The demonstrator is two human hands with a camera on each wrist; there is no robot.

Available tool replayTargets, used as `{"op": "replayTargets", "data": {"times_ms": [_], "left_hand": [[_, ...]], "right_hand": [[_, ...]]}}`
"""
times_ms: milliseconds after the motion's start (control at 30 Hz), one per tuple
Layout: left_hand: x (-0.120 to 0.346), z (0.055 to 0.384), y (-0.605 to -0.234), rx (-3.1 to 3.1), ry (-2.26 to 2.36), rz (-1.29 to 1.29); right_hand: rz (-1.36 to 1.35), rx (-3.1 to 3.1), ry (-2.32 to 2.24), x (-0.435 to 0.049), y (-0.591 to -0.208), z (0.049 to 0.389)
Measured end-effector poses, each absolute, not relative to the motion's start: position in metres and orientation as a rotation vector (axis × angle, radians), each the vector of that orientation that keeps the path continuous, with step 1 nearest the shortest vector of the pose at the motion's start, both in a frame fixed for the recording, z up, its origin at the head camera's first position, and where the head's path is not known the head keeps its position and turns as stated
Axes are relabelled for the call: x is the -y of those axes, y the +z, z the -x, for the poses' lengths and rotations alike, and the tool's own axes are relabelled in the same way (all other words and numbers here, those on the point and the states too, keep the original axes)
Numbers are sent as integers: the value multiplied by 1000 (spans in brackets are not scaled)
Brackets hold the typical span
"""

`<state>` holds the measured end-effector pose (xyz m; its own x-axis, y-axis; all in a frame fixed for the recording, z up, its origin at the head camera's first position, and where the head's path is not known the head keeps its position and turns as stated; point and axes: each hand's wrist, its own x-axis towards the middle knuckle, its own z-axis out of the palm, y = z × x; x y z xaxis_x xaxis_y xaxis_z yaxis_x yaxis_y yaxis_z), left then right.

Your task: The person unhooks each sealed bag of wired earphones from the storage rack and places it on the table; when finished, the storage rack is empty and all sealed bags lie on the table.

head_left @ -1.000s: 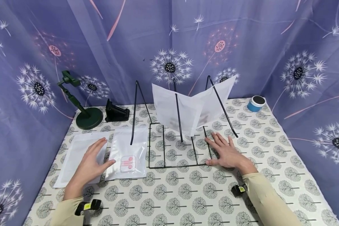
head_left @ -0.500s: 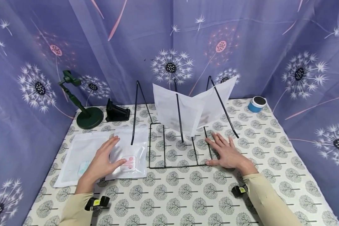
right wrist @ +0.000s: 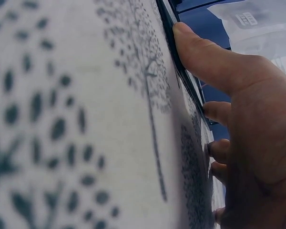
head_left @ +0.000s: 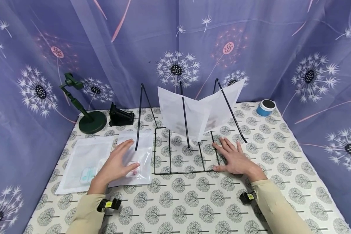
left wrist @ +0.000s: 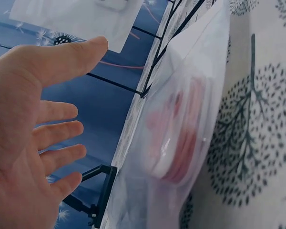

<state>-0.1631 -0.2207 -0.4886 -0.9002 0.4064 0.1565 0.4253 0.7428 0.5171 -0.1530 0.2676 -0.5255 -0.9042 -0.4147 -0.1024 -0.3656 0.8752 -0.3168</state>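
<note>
My left hand point(head_left: 114, 165), fingers extended, is over a zip bag point(head_left: 145, 146) lying on the table and covers part of it. Inside that bag is a flat case with pink earphones point(left wrist: 171, 138); in the left wrist view the hand holds nothing. To its left lies another zip bag point(head_left: 76, 159) with a teal-and-white earphone case point(head_left: 87, 175). My right hand point(head_left: 234, 158) lies palm down with spread fingers at the right end of a black wire rack point(head_left: 187, 171), its thumb by the front corner. Two white bags point(head_left: 178, 110) lean between the rack's uprights.
A green stand point(head_left: 92, 122) and a black holder point(head_left: 121, 116) stand at the back left. At the back right sits a blue-and-white round tub point(head_left: 265, 108). Purple curtains point(head_left: 128, 48) enclose the tree-patterned tablecloth point(head_left: 193, 208). The rack's uprights rise high.
My left hand has moved right from the left bag to the one with pink earphones, uncovering the teal case. The right hand and the rack have stayed put.
</note>
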Motion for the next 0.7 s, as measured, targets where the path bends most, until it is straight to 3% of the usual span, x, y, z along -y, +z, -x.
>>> {"op": "replayTargets", "data": {"times_ms": [700], "left_hand": [[179,171,-501,3034,-758,841]], "right_hand": [[598,-2878,-403,-267,-524,153]]}}
